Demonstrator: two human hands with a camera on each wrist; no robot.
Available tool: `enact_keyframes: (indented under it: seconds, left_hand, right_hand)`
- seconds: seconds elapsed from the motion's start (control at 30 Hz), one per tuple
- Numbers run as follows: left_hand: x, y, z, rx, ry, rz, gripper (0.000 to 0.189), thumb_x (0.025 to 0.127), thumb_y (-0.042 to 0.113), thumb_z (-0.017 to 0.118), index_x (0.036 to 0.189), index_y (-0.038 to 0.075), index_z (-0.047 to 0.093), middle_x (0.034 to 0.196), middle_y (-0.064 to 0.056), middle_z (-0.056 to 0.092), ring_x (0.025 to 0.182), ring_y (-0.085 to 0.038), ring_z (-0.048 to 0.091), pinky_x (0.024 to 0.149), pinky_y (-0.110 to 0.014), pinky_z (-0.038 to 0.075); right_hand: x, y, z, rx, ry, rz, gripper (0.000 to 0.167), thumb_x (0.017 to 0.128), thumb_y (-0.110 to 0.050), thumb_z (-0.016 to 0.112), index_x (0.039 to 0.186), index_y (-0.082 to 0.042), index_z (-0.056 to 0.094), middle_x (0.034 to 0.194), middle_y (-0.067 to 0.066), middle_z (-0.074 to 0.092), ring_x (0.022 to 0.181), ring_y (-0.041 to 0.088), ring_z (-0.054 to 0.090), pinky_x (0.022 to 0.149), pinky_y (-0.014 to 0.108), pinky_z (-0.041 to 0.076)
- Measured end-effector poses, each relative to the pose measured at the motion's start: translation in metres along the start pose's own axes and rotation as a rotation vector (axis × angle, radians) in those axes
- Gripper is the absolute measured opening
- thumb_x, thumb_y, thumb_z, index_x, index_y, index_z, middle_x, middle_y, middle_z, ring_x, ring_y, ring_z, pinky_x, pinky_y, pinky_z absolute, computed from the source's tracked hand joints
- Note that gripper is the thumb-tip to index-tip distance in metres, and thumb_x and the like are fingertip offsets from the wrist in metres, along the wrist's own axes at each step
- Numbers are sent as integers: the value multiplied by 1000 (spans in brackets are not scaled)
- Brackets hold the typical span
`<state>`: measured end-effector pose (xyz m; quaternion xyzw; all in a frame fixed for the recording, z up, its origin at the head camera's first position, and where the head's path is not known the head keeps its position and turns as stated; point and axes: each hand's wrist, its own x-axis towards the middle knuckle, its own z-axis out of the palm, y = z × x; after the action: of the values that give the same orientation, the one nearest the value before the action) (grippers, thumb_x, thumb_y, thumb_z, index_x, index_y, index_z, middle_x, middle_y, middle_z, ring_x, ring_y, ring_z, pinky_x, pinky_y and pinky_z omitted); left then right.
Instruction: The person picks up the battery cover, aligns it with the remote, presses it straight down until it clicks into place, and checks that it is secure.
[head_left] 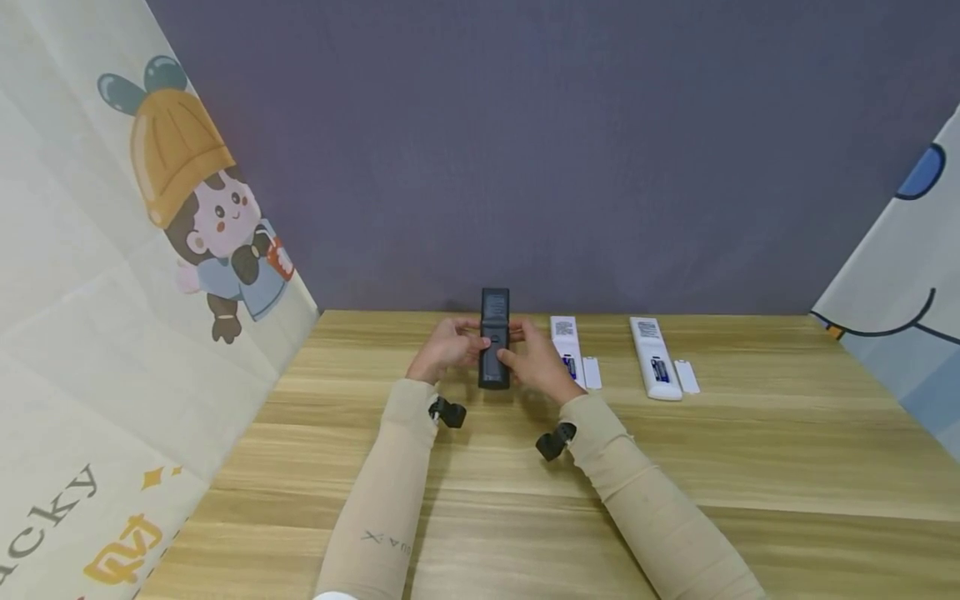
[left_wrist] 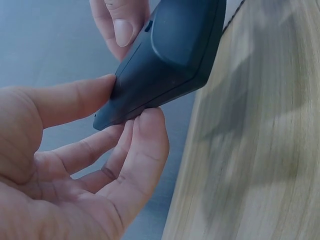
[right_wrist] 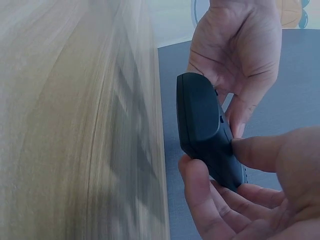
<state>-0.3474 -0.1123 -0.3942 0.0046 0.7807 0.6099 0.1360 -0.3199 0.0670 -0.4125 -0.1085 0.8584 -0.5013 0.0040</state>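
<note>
"While I'm on the head view, what are the surface and room like?"
"I have a wood-grain table, a dark grey-purple backdrop at its far edge, a cream sheet with a cartoon child on the left and a pale printed sheet on the right."
"And the hands?"
"Beige sleeves reach in from the near side. I see the left hand and right hand each pinching the black remote from its own side, thumbs on the upturned back, fingers opposite. It's held above the far part of the table."
"What's nearby?"
"To the right, two white remotes lie with batteries showing, a white cover just right of each."
</note>
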Motion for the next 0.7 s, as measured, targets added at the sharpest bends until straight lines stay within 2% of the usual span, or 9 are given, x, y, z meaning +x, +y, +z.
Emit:
enact_keyframes:
  seconds: [0.23, 0.43, 0.6, 0.7]
  left_hand:
    - [0, 0, 2, 25, 25, 12, 49, 97, 6, 67, 144, 4, 53, 115, -21, 70, 89, -22, 72, 89, -46, 61]
    - [1, 0, 3, 47, 45, 8, 50, 98, 4, 66, 146, 5, 52, 114, -21, 69, 87, -24, 72, 91, -49, 60]
    - [1, 0, 4, 49, 48, 12, 51, 97, 1, 65, 146, 2, 50, 115, -24, 71, 84, -21, 71, 91, -52, 59]
    - [2, -1, 5, 50, 47, 18, 51, 97, 0, 64, 147, 1, 49, 116, -25, 72, 83, -19, 70, 91, -51, 59]
  right_hand:
    - [0, -1, 2, -5, -18, 16, 57, 98, -10, 68, 148, -3, 43, 143, 23, 57, 93, 32, 73, 66, 33, 62]
    - [0, -1, 1, -30, -37, 17, 62, 97, -10, 69, 152, -4, 40, 145, 24, 56, 85, 29, 73, 66, 32, 61]
    - [1, 0, 1, -57, -50, 13, 66, 95, -10, 70, 153, -4, 39, 146, 24, 55, 94, 32, 73, 72, 35, 62]
    - [1, 1, 1, -81, -51, 4, 68, 95, -11, 71, 154, -5, 39, 147, 23, 56, 113, 37, 68, 91, 44, 58]
